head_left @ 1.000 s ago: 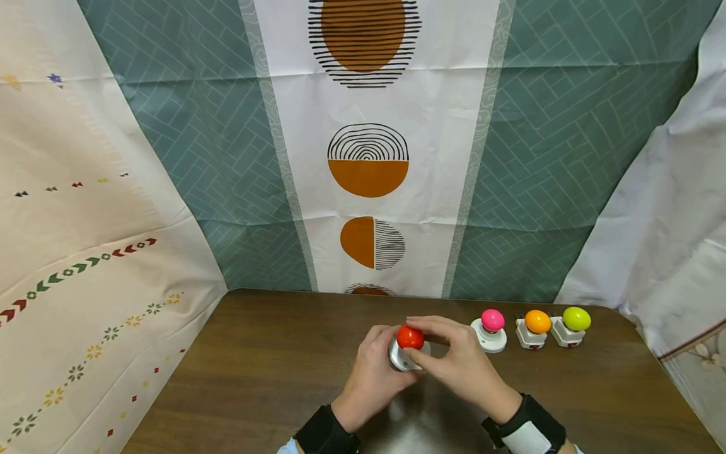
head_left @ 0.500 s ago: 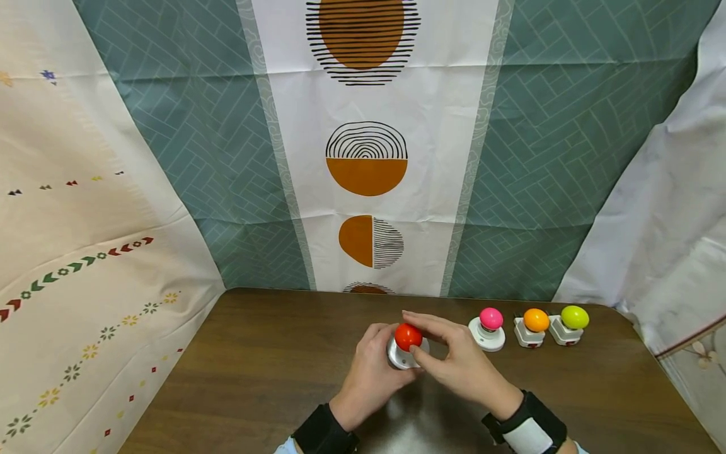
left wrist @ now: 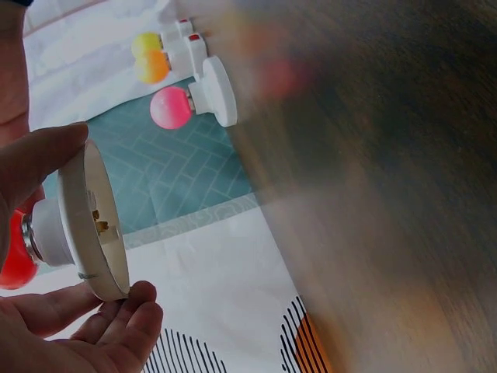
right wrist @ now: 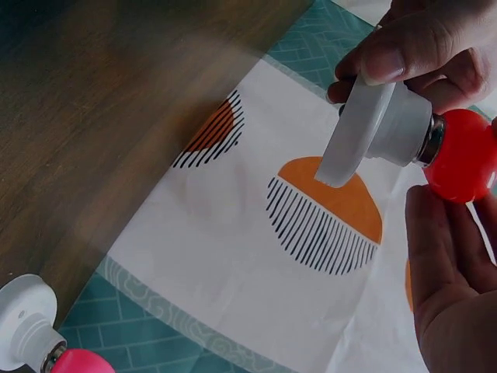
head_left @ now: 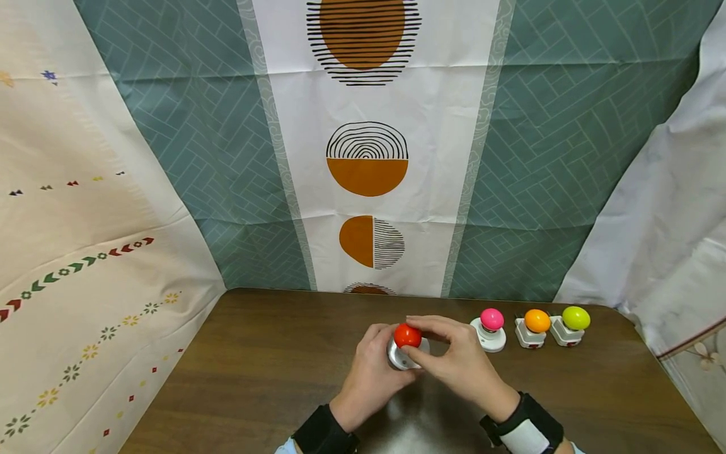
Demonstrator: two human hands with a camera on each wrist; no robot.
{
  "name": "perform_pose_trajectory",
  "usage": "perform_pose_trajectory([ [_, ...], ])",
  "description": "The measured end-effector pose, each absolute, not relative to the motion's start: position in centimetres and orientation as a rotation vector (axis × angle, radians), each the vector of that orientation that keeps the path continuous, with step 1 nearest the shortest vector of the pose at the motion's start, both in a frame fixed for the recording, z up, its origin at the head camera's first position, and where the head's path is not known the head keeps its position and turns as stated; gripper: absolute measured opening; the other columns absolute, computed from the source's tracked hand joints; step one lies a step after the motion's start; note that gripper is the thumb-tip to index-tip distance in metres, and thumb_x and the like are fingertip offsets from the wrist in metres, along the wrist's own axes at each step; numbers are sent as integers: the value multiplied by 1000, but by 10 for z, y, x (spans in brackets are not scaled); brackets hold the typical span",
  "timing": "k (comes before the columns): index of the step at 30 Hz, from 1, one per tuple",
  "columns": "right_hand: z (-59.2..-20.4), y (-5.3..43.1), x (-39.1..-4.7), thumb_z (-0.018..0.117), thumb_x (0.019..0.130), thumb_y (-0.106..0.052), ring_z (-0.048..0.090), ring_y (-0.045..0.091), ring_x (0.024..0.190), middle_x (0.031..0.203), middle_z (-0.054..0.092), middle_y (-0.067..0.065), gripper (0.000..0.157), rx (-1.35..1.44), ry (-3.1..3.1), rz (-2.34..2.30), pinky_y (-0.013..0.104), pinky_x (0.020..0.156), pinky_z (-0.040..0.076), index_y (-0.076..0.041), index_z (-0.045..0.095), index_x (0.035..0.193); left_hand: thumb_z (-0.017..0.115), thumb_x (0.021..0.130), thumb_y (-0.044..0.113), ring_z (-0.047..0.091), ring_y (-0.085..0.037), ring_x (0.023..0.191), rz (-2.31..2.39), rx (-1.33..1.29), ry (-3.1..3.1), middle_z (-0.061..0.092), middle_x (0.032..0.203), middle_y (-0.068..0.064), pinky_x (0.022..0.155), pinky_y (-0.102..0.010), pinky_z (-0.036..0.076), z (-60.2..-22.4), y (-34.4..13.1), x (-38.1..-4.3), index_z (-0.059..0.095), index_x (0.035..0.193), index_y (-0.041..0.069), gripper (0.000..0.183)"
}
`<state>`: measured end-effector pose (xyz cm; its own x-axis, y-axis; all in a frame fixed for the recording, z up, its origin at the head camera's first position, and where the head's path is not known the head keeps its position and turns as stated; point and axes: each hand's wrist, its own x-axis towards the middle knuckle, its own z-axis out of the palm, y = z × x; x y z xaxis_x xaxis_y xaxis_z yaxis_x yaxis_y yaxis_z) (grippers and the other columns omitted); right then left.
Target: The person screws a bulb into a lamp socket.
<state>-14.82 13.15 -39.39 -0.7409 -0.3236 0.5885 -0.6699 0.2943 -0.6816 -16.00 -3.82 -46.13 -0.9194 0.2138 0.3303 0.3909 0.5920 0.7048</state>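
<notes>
A round white lamp holder (head_left: 399, 360) with a wide base is held up over the table in the left hand (head_left: 371, 369). The thumb and fingers grip its rim on opposite sides. In the left wrist view the hollow underside of the holder (left wrist: 106, 225) shows small brass-coloured contacts. A glossy red bulb (head_left: 408, 335) sits in its socket, with the metal collar visible in the right wrist view beside the red bulb (right wrist: 463, 151). From the right, the right hand (head_left: 465, 362) pinches the bulb between thumb and fingers.
To the right on the brown wooden table (head_left: 272, 366) stand three more bulbs in white holders: a pink bulb (head_left: 492, 320) on a round base, an orange bulb (head_left: 537, 321) and a yellow-green bulb (head_left: 575, 318) on squarish ones. A patterned curtain (head_left: 363, 239) hangs behind the table's far edge.
The right hand's fingers spread slightly off the red bulb half a second ago and have come back in around it. The left hand stays nearly still with the lamp holder.
</notes>
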Motion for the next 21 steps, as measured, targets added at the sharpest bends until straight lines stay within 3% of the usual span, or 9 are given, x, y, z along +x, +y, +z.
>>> perform_pose_trajectory([
  [7,-396,134,-150,76,73,-7,57,18,103,116,59,0,46,903,-2266,1466,34,80,47,-6,62,117,82,65,36,50,-8,91,-1223,-517,-2598,46,109,9,80,-24,44,-461,-37,-161,55,119,18,63],
  [13,-421,139,-165,72,80,-17,52,15,112,126,54,-3,50,1011,-2279,1468,32,85,44,-15,56,127,82,64,33,51,-8,94,-1218,-504,-2606,46,111,8,81,-24,44,-461,-37,-161,55,121,17,65],
  [21,-424,139,-166,73,79,-15,53,13,110,124,56,-4,46,994,-2290,1468,30,82,45,-17,60,122,82,65,33,51,-8,94,-1228,-499,-2619,46,111,8,81,-23,43,-460,-36,-160,55,122,16,65],
])
